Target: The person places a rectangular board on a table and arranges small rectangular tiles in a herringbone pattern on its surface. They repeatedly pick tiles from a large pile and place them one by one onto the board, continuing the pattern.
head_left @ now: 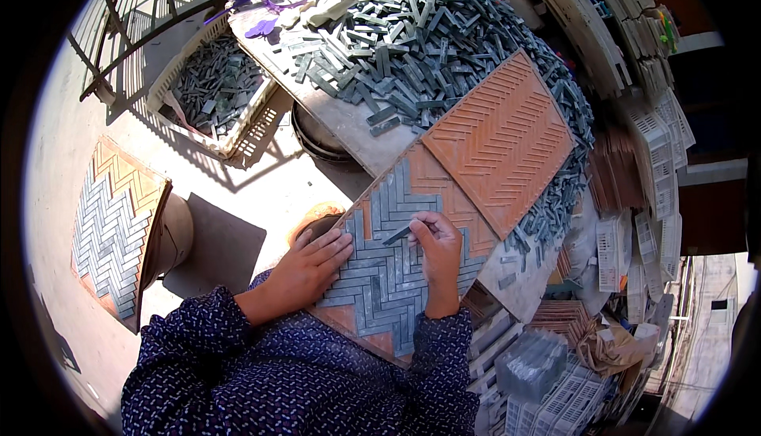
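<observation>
An orange herringbone-grooved tray (456, 178) lies tilted before me, its near part filled with grey strip tiles (372, 281) in a zigzag pattern. My right hand (442, 250) pinches one dark grey strip tile (396, 235) between thumb and fingertips, over the grooves near the laid rows. Flat on the tray's left edge rests my left hand (311, 268), fingers stretched out and their tips on the tiles. A second orange tray (507, 139), with bare grooves, overlaps the far end of the first. Beyond it spreads a large heap of loose grey strip tiles (404, 36).
A cream plastic crate (156, 103) of tile pieces stands at the far left. Nearer, another tiled tray (111, 230) leans over a bucket (176, 230). Purple-handled items (265, 4) and cloth lie on the table (349, 131). White crates (614, 250) are stacked at right.
</observation>
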Demonstrator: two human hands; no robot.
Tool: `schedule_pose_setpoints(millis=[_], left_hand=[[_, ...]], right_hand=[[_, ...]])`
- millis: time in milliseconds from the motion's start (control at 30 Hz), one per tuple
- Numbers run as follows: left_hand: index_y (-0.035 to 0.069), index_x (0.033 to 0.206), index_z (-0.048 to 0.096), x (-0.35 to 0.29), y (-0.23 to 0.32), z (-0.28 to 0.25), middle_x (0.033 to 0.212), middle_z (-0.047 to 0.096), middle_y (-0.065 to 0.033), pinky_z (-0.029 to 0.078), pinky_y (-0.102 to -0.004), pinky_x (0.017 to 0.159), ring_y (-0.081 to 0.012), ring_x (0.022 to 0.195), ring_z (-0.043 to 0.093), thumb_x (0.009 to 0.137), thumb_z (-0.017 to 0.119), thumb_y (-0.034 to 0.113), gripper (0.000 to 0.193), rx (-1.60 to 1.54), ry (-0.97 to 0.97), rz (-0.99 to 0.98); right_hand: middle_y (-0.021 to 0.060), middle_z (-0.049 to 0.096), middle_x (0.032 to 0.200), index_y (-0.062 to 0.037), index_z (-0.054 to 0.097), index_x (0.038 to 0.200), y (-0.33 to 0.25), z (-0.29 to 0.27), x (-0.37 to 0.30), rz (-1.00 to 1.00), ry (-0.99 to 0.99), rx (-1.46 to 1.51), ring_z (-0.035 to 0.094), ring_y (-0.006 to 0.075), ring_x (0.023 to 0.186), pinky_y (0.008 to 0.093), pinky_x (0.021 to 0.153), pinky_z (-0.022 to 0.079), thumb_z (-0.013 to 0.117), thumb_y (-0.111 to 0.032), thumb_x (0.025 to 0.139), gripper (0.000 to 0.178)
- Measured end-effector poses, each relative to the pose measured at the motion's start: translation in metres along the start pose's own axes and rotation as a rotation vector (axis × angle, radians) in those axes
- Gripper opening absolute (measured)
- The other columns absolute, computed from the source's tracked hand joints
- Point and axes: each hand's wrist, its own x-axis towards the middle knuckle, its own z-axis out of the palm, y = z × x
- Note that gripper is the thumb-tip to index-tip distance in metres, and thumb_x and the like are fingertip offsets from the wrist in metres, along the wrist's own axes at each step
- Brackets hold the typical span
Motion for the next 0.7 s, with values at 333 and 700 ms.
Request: schedule_pose_setpoints(millis=[333,700], left_hand=[[0.003,0.126,0.051,0.002,-0.001,-0.001,0.134,0.047,-0.0109,0.028,-0.0456,0.107,-0.0265,0.13,0.039,0.077,0.064,0.014,0.052,0.001,0.018,0.021],[0.005,0.128,0.05,0.001,0.0,-0.001,0.137,0.046,-0.0104,0.029,-0.0467,0.107,-0.0265,0.132,0.038,0.077,0.066,0.013,0.054,-0.005,-0.001,-0.001]], right_hand=[[0.0131,0.065,0.08,0.0009,0.067,0.094,-0.004,0.038,0.038,-0.219,-0.178,-0.499,0.062,0.0214,0.067,0.0301,0.061,0.048,0.065,-0.005,0.08,0.016],[0.0138,0.056,0.088,-0.0036,0.064,0.099,-0.003,0.041,0.037,-0.375,-0.302,-0.824,0.057,0.033,0.084,0.0368,0.073,0.047,0.069,-0.003,0.071,0.028]])
